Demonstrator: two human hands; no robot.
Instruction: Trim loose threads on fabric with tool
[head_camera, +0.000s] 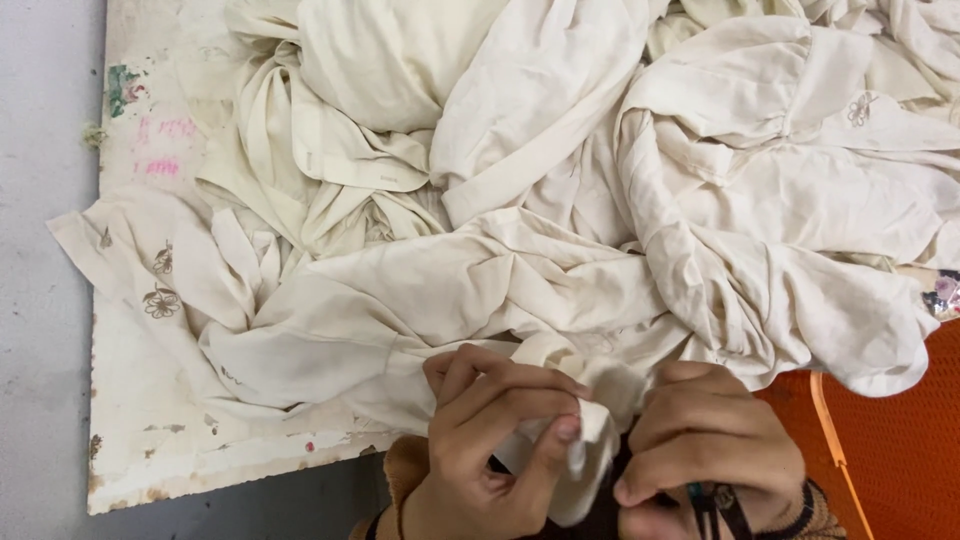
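Observation:
A big heap of cream cloth garments covers most of a worn white board. At the bottom centre my left hand pinches a small fold of the cream cloth between thumb and fingers. My right hand sits close beside it, fingers curled on the same piece of cloth, with a dark tool partly visible under its fingers. Some pieces carry small brown flower embroidery.
The board's left edge meets a grey floor. Pink and green paint marks stain the board's upper left. An orange mesh surface lies at the lower right under the cloth's edge.

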